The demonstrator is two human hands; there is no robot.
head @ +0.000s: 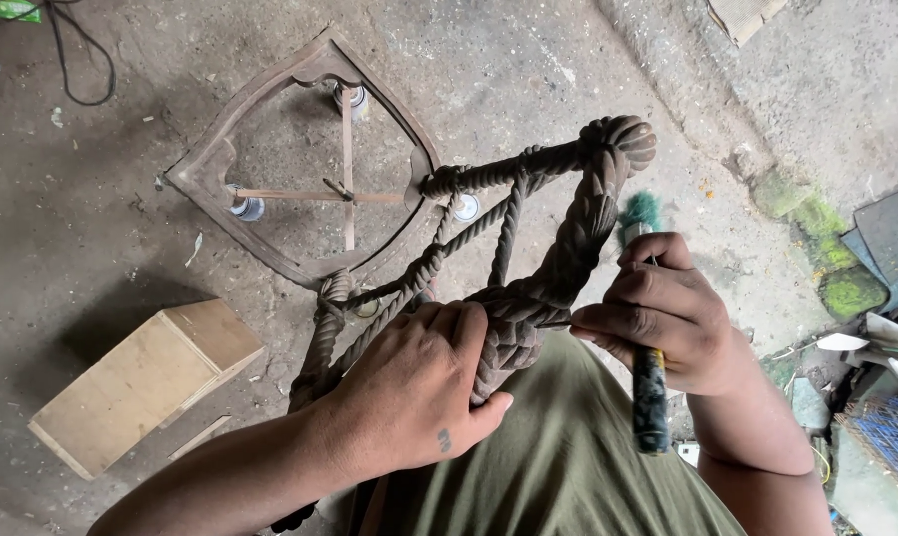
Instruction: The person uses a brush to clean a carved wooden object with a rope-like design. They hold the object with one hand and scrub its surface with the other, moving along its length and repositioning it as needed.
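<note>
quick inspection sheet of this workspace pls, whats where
surface: rough concrete floor, dusty, strewn with small debris
job's things: rope-carved chair tipped on its side, open seat frame facing the camera; paintbrush with green bristles and a dark, paint-smeared handle
clutter: wooden box on the floor at left; green-stained patches and scraps at right
grippers: left hand grips the carved knot of the chair; right hand is closed round the brush, fingertips at the carving
cables: black cable looped at top left
surroundings: blue mesh and loose sheets at the right edge; olive shirt below
</note>
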